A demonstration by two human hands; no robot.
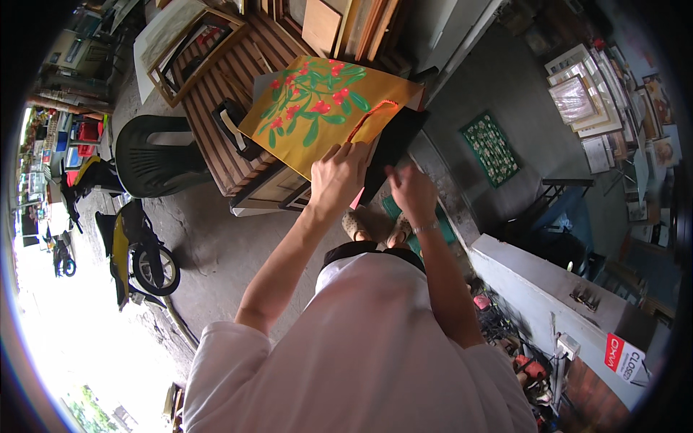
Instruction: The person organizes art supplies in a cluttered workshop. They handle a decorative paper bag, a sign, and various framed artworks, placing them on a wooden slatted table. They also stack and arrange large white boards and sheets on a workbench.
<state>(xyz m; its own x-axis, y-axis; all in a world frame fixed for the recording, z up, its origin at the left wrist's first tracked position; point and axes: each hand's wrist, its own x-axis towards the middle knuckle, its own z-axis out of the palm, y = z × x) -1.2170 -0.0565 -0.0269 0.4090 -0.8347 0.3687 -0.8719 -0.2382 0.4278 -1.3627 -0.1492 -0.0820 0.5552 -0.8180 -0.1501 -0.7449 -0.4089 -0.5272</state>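
Evidently we have our bare left hand at the near right edge of a golden-yellow, flat-sided gift bag painted with red flowers and green leaves, its fingers curled over that edge and pinching it beside the lower end of a twisted orange-red cord handle. Our bare right hand is half curled and blurred, just to the right and apart from the bag; we cannot tell whether its fingers pinch anything. The bag lies painted face up on the right part of a brown slatted wooden table, to the right of a dark green plastic armchair. We judge it light, of stiff paper or thin card, smooth enough to slide on the slats and liable to crease if squeezed hard. We would take hold at the cord or the firm edge beside it rather than press the broad painted face. Its handle side, which we take for the mouth, points toward the near right, and its closed end toward the far left. Its longer visible edges run from near left to far right, though the slant and lens bend leave us unsure of the true long axis.
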